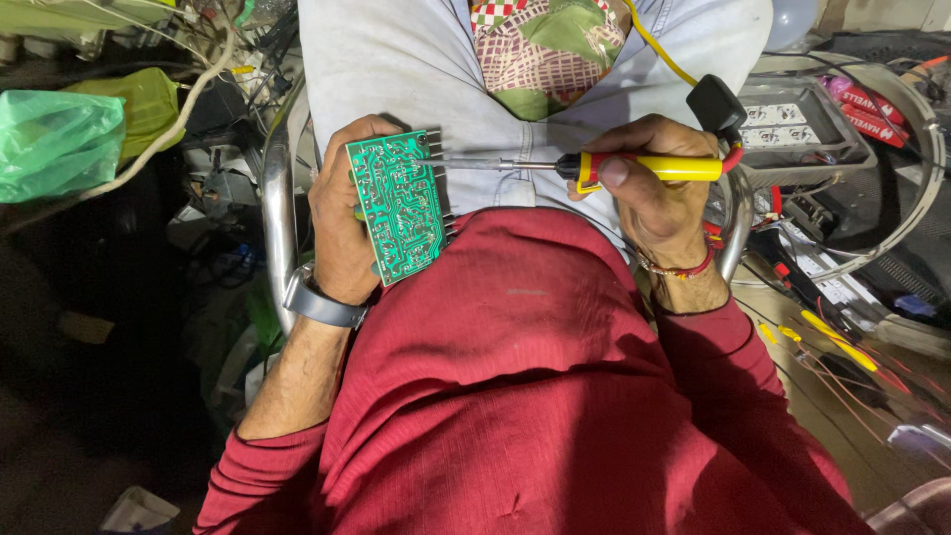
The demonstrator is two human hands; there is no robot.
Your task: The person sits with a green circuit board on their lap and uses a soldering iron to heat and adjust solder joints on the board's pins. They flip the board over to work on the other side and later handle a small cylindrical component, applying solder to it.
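Left hand point(342, 223) wrapped around green circuit board point(399, 205), solder side up, tilted, edge pins toward right. Right hand point(654, 193) clenched on yellow-handled soldering iron point(594, 166), held level, thumb on collar; metal tip touching board's upper right edge. Both over lap, red sweater point(525, 376) below.

One head-worn camera looks steeply down — close over the person's own lap and chest — cluttered floor at both sides.
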